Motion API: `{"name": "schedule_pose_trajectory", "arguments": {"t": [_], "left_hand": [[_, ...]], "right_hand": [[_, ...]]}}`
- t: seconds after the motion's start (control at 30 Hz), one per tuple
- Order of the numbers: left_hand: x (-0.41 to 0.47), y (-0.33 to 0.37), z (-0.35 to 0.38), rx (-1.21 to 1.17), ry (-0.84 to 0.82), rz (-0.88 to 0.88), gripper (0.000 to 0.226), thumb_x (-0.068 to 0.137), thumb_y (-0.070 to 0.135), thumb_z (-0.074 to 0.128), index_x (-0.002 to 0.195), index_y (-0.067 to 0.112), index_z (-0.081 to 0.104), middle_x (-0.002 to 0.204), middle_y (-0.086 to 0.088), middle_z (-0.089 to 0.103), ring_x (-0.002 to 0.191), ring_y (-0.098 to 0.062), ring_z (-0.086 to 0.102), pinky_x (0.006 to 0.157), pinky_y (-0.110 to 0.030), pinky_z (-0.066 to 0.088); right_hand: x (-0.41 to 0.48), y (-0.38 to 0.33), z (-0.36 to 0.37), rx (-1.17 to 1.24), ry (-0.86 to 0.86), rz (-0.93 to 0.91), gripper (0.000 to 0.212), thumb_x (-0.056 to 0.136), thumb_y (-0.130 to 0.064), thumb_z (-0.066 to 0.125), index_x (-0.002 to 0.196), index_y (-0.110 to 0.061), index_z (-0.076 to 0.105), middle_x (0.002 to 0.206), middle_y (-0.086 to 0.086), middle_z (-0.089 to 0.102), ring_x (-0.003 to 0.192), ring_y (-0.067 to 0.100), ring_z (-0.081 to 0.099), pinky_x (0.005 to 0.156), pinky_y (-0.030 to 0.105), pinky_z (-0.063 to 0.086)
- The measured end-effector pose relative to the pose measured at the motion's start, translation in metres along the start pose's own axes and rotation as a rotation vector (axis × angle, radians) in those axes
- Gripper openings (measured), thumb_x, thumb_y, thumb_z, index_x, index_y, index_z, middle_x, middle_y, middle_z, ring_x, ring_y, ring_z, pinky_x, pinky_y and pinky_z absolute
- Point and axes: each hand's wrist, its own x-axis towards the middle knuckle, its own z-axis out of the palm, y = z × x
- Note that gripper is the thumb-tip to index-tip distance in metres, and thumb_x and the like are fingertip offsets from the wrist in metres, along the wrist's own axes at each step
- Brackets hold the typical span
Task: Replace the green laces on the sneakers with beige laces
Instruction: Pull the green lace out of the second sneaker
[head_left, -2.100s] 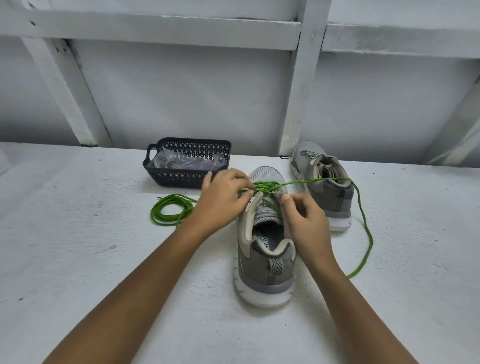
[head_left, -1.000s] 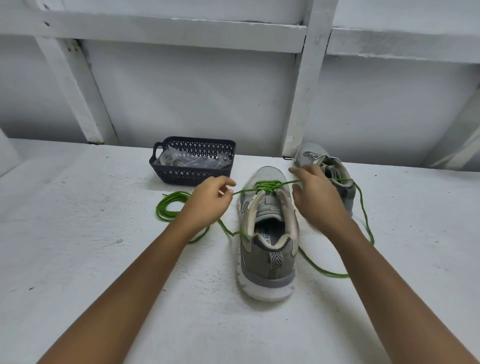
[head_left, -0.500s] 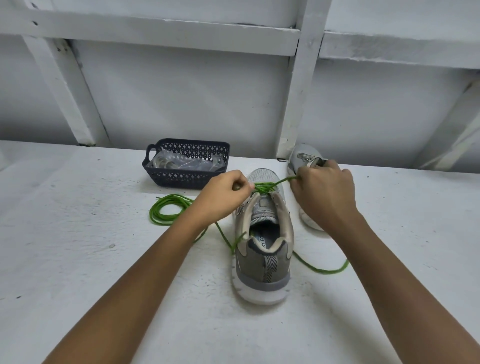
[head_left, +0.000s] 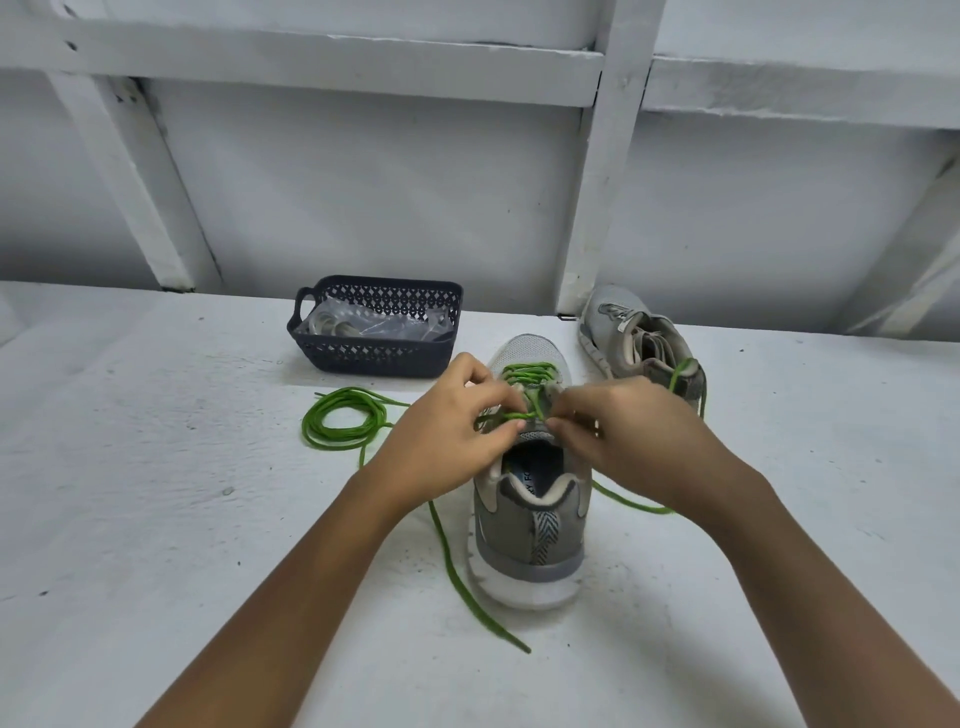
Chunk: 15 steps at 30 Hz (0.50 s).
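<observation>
So, pinching the lace (head_left: 527, 374) from both sides: left hand (head_left: 447, 436) and right hand (head_left: 634, 431) curled tight on a crossing over the tongue of the near shoe (head_left: 530, 530), middle of the counter (head_left: 156, 519). Looks like unlacing, roughly halfway down this one. Next up, probably: tugging that crossing out of its eyelets, one row at a time. Further out: bare-looking far shoe (head_left: 639, 343) at the back edge, green coil (head_left: 340, 418) to the left, basket (head_left: 374, 358) behind it, beige ones maybe bagged inside.
</observation>
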Motion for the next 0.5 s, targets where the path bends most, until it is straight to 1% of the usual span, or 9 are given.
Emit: {"name": "schedule_pose_trajectory", "arguments": {"t": [0.03,0.1,0.17,0.23,0.27,0.33,0.4,0.43,0.5], "left_hand": [[-0.001,0.0,0.001,0.011,0.002,-0.006,0.008,0.085,0.03,0.066,0.092,0.031,0.064,0.092,0.014,0.037,0.074,-0.006,0.049,0.068,-0.031,0.046],[-0.003,0.001,0.002,0.019,-0.001,-0.021,0.018,0.084,0.03,0.067,0.101,0.031,0.062,0.099,0.012,0.037,0.079,-0.013,0.053,0.072,-0.036,0.048],[-0.004,0.002,0.003,0.022,-0.012,-0.046,0.033,0.083,0.03,0.066,0.113,0.035,0.052,0.107,0.012,0.037,0.084,-0.012,0.053,0.073,-0.033,0.047],[-0.004,0.003,0.006,0.011,-0.013,-0.092,0.046,0.083,0.029,0.066,0.121,0.036,0.041,0.111,0.013,0.037,0.091,-0.005,0.047,0.073,-0.027,0.041],[-0.003,0.003,0.007,-0.002,-0.014,-0.122,0.051,0.083,0.029,0.066,0.125,0.036,0.037,0.113,0.012,0.037,0.094,-0.003,0.044,0.074,-0.025,0.038],[-0.002,0.001,0.01,-0.045,-0.03,-0.205,0.055,0.084,0.03,0.064,0.13,0.032,0.035,0.12,0.009,0.041,0.103,-0.004,0.042,0.082,-0.026,0.038],[-0.001,-0.001,0.013,-0.09,-0.044,-0.284,0.057,0.084,0.031,0.063,0.134,0.029,0.037,0.128,0.005,0.046,0.113,-0.007,0.045,0.093,-0.03,0.041],[-0.001,-0.002,0.015,-0.107,-0.046,-0.314,0.058,0.082,0.034,0.062,0.135,0.028,0.039,0.13,0.004,0.048,0.116,-0.009,0.047,0.096,-0.031,0.041],[-0.002,-0.001,0.016,-0.129,-0.046,-0.353,0.065,0.074,0.043,0.057,0.135,0.026,0.045,0.13,0.003,0.052,0.117,-0.012,0.049,0.095,-0.028,0.041]], "right_hand": [[-0.002,-0.001,0.001,-0.021,-0.026,-0.015,0.025,0.094,-0.038,0.048,0.09,-0.023,0.068,0.081,-0.004,0.06,0.082,0.02,0.058,0.06,0.031,0.042],[-0.005,-0.002,0.003,-0.021,-0.026,-0.034,0.031,0.094,-0.04,0.049,0.083,-0.021,0.071,0.077,-0.004,0.054,0.081,0.019,0.056,0.059,0.03,0.04],[-0.006,-0.002,0.002,0.009,0.019,-0.034,0.036,0.092,-0.043,0.048,0.079,-0.02,0.073,0.078,-0.002,0.056,0.081,0.019,0.054,0.062,0.031,0.043],[-0.002,-0.001,0.002,0.079,0.076,0.008,0.039,0.09,-0.042,0.043,0.073,-0.018,0.068,0.073,-0.003,0.053,0.075,0.019,0.052,0.061,0.034,0.044],[0.003,0.001,0.002,0.126,0.101,0.046,0.037,0.092,-0.04,0.044,0.072,-0.017,0.065,0.07,-0.004,0.05,0.071,0.019,0.051,0.06,0.034,0.042],[0.017,0.007,0.003,0.183,0.134,0.119,0.028,0.095,-0.031,0.049,0.08,-0.014,0.065,0.069,-0.002,0.055,0.07,0.022,0.055,0.062,0.034,0.041],[0.032,0.013,0.003,0.178,0.125,0.183,0.022,0.094,-0.025,0.052,0.093,-0.011,0.068,0.079,0.005,0.066,0.079,0.023,0.061,0.069,0.033,0.045],[0.041,0.016,0.004,0.161,0.086,0.212,0.022,0.094,-0.022,0.053,0.097,-0.009,0.069,0.085,0.007,0.069,0.084,0.024,0.062,0.073,0.033,0.047],[0.06,0.023,0.009,0.111,-0.057,0.274,0.022,0.092,-0.018,0.053,0.097,-0.004,0.07,0.092,0.013,0.07,0.09,0.027,0.062,0.075,0.033,0.048]]}}
